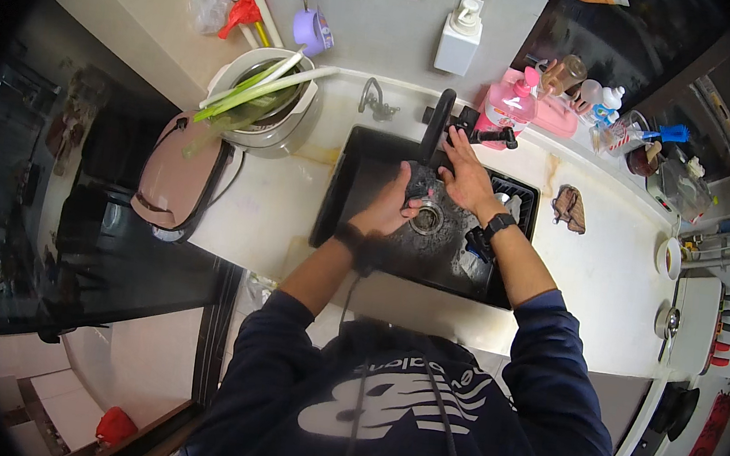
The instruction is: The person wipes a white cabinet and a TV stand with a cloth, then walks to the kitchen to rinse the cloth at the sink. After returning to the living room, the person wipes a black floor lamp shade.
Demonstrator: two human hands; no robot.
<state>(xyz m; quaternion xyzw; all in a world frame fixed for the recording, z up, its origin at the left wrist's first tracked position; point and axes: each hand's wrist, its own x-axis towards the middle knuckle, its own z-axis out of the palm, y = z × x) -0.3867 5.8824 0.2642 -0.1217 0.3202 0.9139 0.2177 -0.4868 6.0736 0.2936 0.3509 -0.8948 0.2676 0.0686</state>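
Note:
Over the black sink (382,163), my left hand (394,204) is shut on a dark mesh-like item (418,183), whose exact kind I cannot tell. It lies beneath the end of the black faucet (441,119). My right hand (467,172) holds nothing, its fingers apart and reaching beside the faucet's base and black lever. Below the held item shows the metal drain (427,218), with wet marks around it. A dark object (478,243) lies in the sink's right part, close to my right wrist. Each wrist wears a black band.
Left of the sink stand a pot (261,134) with green onions (252,96) and a pink appliance (180,175). Behind the faucet's right side is a pink soap bottle (507,109). A brown cloth (569,208) lies on the right counter; bottles line the back ledge.

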